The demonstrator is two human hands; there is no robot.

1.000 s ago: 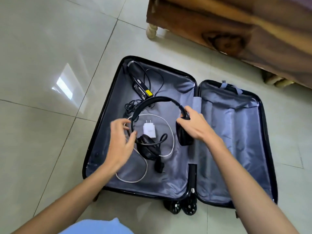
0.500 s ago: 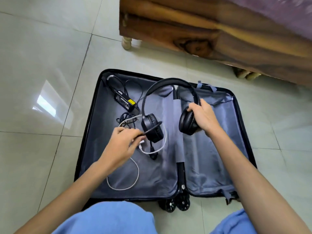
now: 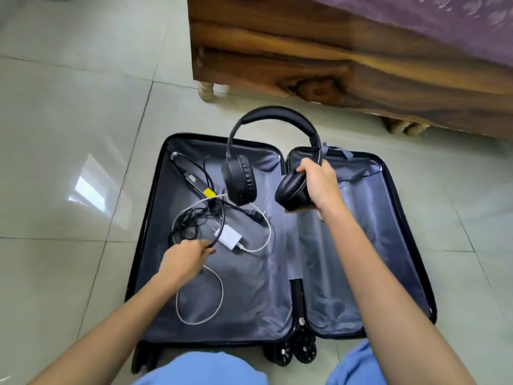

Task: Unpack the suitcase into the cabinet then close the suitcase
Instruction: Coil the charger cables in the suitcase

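A black suitcase (image 3: 150,218) lies open flat on the floor, grey lining showing in both halves. My right hand (image 3: 319,187) grips the black headphones (image 3: 241,182) by the right ear cup and holds them above the hinge. My left hand (image 3: 186,255) pinches a thin black cable (image 3: 219,226) over the left half. A white charger plug (image 3: 230,236) with a white cord (image 3: 200,301) lies there. Beside it is a black power adapter with a yellow label (image 3: 198,186) and tangled black wires (image 3: 188,220).
A wooden bed frame (image 3: 305,65) with a purple cover stands just beyond the suitcase, its turned leg (image 3: 206,90) near the lid edge. Pale floor tiles (image 3: 69,134) spread to the left. My blue-clad knees (image 3: 205,368) touch the suitcase's wheel end.
My right hand has raised the headphones higher and away from the left half. My left hand moved down and now pinches the black cable; the white plug lies uncovered.
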